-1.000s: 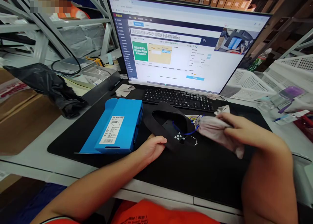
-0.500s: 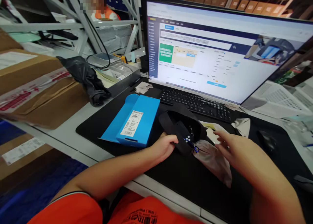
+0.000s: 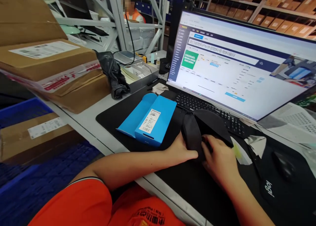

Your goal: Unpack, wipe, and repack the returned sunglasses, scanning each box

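Observation:
An unfolded black case (image 3: 193, 135) with a raised lid stands on the desk mat in front of me. My left hand (image 3: 184, 150) is closed around its left side, thumb along the near edge. My right hand (image 3: 219, 157) has its curled fingers inside the case opening; its fingertips and whatever they hold are hidden. To the left lies a bright blue carton (image 3: 163, 120) with its flap folded out and a white printed label (image 3: 149, 120) on top. The grey drawstring pouch is out of sight.
A keyboard (image 3: 197, 102) and a large monitor (image 3: 222, 64) stand behind the case. A black mouse (image 3: 283, 165) and crumpled paper (image 3: 256, 145) are on the right. Brown cartons (image 3: 49, 64), a black plastic bag (image 3: 111, 74) and a grey tray (image 3: 145, 79) are on the left.
My right hand has moved left into the black case, and the grey pouch it was beside has gone from view. The case is tilted differently, and the camera has turned left.

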Tool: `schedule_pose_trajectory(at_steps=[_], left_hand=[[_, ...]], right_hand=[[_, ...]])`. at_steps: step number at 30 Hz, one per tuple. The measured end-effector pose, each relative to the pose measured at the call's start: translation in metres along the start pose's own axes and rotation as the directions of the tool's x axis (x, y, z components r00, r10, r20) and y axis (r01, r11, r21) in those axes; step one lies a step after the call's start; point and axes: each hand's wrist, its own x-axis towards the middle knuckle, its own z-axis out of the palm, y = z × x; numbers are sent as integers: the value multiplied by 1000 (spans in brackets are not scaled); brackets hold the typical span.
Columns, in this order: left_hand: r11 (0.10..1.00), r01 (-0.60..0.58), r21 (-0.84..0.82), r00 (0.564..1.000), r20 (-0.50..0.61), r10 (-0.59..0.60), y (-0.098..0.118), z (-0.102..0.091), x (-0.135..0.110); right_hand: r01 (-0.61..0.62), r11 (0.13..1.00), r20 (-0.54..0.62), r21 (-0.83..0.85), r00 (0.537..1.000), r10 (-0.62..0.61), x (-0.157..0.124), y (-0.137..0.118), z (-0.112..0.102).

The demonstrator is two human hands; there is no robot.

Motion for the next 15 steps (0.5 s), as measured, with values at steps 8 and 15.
schedule_pose_trajectory(at_steps=[8, 15], left_hand=[[935, 59, -350, 988, -113, -105, 6, 3, 4], [832, 257, -491, 928, -114, -354, -6, 3, 7]], right_hand=[[-371, 927, -146, 51, 916, 375, -17, 49, -63], [-505, 832, 64, 231, 861, 505, -8, 88, -62]])
